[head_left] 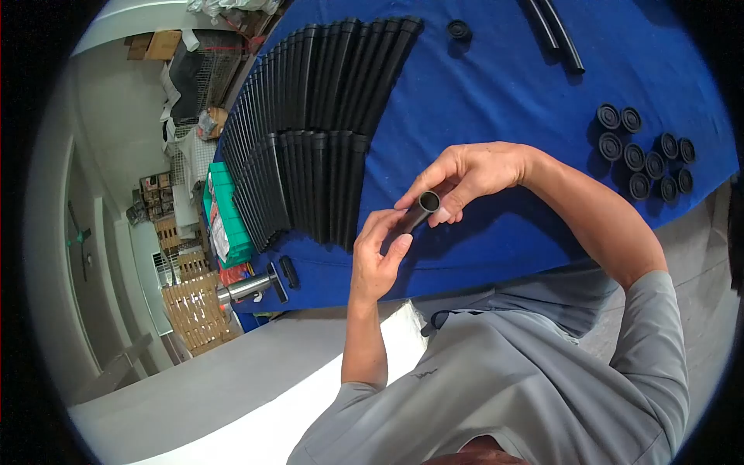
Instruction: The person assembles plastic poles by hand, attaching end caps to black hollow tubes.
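A short black tube (425, 208) is held between both hands above the near edge of the blue-covered table (504, 93), its open round end facing the camera. My right hand (477, 174) wraps the tube near the open end. My left hand (377, 260) pinches the tube's lower end with thumb and fingertips. Just beyond the hands, several similar black tubes (325, 124) lie side by side in two rows on the cloth.
Several round black caps (643, 151) are clustered at the right, with a single cap (459, 29) farther back. Two long black rods (558, 35) lie at the far side. A metal tool (252, 285) overhangs the table's left corner beside a green crate (229, 209) and wooden pallets (194, 310).
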### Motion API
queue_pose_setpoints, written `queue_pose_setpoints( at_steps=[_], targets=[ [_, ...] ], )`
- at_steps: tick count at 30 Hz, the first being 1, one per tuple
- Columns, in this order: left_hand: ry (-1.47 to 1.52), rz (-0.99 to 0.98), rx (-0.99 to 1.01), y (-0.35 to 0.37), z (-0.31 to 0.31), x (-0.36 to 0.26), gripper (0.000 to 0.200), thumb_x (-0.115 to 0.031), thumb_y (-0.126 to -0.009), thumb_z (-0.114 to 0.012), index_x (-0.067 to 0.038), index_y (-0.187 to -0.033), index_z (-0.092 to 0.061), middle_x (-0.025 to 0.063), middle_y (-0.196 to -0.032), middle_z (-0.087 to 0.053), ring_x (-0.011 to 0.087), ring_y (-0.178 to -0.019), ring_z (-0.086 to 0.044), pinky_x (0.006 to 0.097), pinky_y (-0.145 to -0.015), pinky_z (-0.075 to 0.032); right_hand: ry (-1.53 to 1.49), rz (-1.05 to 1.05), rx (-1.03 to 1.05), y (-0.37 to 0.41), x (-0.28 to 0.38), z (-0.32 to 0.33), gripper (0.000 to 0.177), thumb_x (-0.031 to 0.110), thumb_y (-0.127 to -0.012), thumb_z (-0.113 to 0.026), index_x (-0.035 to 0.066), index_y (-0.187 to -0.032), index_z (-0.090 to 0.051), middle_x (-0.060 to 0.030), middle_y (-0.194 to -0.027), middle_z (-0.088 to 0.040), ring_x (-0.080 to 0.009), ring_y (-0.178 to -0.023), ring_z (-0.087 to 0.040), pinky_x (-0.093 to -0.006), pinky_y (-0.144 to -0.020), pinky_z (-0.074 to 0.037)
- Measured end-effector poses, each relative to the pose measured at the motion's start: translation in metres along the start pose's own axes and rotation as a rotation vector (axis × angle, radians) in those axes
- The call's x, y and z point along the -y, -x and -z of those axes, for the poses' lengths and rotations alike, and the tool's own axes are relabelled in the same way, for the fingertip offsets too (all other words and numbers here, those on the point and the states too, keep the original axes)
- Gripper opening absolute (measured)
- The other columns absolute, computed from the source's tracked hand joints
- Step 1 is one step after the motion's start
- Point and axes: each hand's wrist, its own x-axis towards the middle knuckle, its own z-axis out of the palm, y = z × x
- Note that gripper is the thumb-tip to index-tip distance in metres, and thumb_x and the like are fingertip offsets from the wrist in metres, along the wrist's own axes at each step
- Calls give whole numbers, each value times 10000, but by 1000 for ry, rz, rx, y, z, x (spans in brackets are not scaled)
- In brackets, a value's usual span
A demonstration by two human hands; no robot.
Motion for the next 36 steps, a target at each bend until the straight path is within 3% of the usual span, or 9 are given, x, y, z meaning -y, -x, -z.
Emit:
queue_pose_setpoints(
  at_steps=[3, 7, 10, 12, 17, 21, 24, 29, 36],
  targets=[
    [-74, -50, 21, 0, 1, 0, 345, -147, -930, -729, 54, -1201, -657, 171, -1156, -680, 310, -1069, -669, 378, -937, -521, -9, -12, 10, -1, -4, 1, 542, 80, -861, -794, 82, -1385, -656, -72, -979, -753, -112, -824, -677, -281, -781, -557],
    [-210, -232, -378, 10, -18, -11, 326, -102, -913, -736, 53, -1188, -651, 187, -1040, -690, 292, -957, -681, 373, -877, -543, 102, 24, -53, -3, -3, 3, 546, 76, -833, -827, 72, -1358, -674, -59, -996, -750, -101, -834, -667, -272, -801, -547],
    [455, 24, -154, 33, -44, -12, 358, -136, -914, -766, 51, -1190, -635, 183, -971, -691, 254, -865, -681, 341, -806, -549, 131, 88, -141, -4, -2, 3, 482, 99, -830, -839, 36, -1287, -699, -42, -954, -731, -98, -818, -649, -263, -772, -530],
    [1106, 355, 141, 18, -58, -13, 576, -407, -975, -710, 28, -1321, -562, 122, -879, -633, 219, -778, -617, 318, -689, -516, 106, 154, -193, -5, -5, 0, 421, 144, -839, -841, 4, -1215, -712, -24, -900, -706, -89, -761, -617, -243, -693, -506],
    [2001, 328, 137, -13, -80, 35, 437, -387, -1019, -641, -113, -1357, -602, 48, -943, -612, 201, -850, -592, 343, -691, -519, 224, 51, -218, 0, 5, 5, 491, 153, -812, -866, 5, -1242, -681, -46, -1015, -701, -124, -930, -652, -299, -838, -521],
    [1513, 54, -99, -43, -75, 47, 354, -239, -988, -698, -116, -1310, -618, 111, -1279, -672, 255, -1121, -670, 407, -840, -602, 465, 181, -498, 12, 23, 22, 480, 234, -849, -822, 12, -1250, -679, -48, -982, -678, -142, -941, -639, -314, -813, -509],
    [1319, -77, -215, -65, -76, 35, 249, -120, -992, -646, -80, -1230, -589, 205, -1351, -621, 380, -1222, -643, 525, -1033, -569, 1210, 315, -1166, 12, 17, 36, 454, 320, -887, -770, 32, -1229, -693, -143, -1088, -652, -298, -990, -644, -411, -847, -527],
    [1211, -98, -170, -63, -83, 38, 219, -69, -1011, -585, -52, -1225, -544, 264, -1303, -630, 415, -1229, -637, 530, -1033, -569, 1759, 65, -1298, 6, 2, 60, 590, 104, -885, -632, 144, -1466, -536, -278, -1537, -407, -466, -1349, -472, -550, -1113, -395],
    [1365, -99, -184, -62, -81, 43, 259, -62, -1028, -572, -77, -1284, -536, 247, -1286, -654, 413, -1226, -640, 518, -1038, -570, 1897, -191, -1278, -13, 27, 107, 511, 109, -898, -554, 149, -1406, -590, -244, -1531, -431, -468, -1334, -495, -560, -1048, -451]
  ],
)
